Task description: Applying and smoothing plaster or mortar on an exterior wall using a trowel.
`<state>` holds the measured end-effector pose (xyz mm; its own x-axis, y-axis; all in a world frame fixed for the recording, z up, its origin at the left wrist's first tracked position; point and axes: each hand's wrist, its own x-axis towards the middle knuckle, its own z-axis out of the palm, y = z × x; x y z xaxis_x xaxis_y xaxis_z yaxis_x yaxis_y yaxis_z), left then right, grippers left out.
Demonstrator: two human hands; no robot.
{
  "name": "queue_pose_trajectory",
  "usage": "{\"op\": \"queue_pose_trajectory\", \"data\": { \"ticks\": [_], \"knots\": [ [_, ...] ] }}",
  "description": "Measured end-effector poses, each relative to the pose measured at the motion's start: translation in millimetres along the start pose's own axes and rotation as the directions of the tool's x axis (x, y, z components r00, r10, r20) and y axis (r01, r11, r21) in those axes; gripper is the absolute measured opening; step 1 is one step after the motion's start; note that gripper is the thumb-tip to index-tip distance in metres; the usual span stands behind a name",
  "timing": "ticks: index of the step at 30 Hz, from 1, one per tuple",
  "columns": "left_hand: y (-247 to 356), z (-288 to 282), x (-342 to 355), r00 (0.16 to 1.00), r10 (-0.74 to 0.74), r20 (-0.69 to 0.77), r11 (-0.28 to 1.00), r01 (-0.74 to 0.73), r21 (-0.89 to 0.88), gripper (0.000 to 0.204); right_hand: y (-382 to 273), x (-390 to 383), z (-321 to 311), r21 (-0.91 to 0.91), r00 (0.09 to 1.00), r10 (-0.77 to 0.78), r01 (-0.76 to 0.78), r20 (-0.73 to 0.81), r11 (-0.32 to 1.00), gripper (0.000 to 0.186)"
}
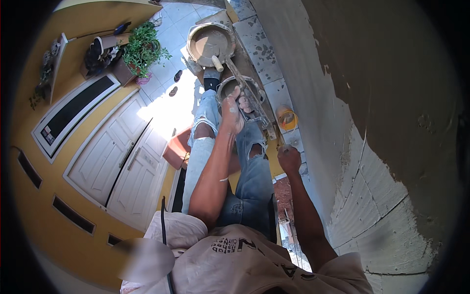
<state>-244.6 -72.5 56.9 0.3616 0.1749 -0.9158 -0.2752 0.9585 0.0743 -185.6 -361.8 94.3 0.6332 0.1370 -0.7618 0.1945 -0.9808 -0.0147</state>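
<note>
My left hand (232,113) is closed around a mortar-caked flat tool (255,109), over my knees and in front of a round grey bucket (226,87). How the fingers wrap it shows only in part. My right hand (289,158) is closed low beside the wall at the right; what it holds, if anything, is hidden. Farther off stands a large round basin (198,45) with grey-brown mortar in it. A tool with a pale handle (217,63) leans over the basin's near rim. Wet plaster (382,73) covers the wall's upper part, with bare grey blocks (372,215) below.
A yellow bucket (287,119) stands on the stained tile ledge (262,51) along the wall. To the left are white double doors (120,154), a potted plant (142,46) and loose sandals (177,76). My legs in torn jeans (203,161) are over a drop to lower ground.
</note>
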Motion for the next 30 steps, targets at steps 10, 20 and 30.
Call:
{"op": "queue_pose_trajectory", "data": {
  "ticks": [10, 20, 30],
  "knots": [
    [169, -140, 70, 0.967, 0.250, 0.054, 0.959, -0.240, -0.154, 0.038, -301, 229, 124, 0.210, 0.954, -0.192, 0.144, 0.230, 0.967, 0.072],
    [100, -218, 96, 0.934, 0.259, -0.247, 0.962, -0.273, -0.025, 0.048, -404, 310, 188, 0.516, 0.851, -0.122, -0.190, 0.511, 0.836, 0.032],
    [112, -173, 131, 0.986, 0.123, 0.112, 0.819, -0.037, -0.573, 0.038, -334, 240, 75, 0.460, 0.808, -0.324, 0.074, 0.493, 0.885, 0.031]
  ]
}}
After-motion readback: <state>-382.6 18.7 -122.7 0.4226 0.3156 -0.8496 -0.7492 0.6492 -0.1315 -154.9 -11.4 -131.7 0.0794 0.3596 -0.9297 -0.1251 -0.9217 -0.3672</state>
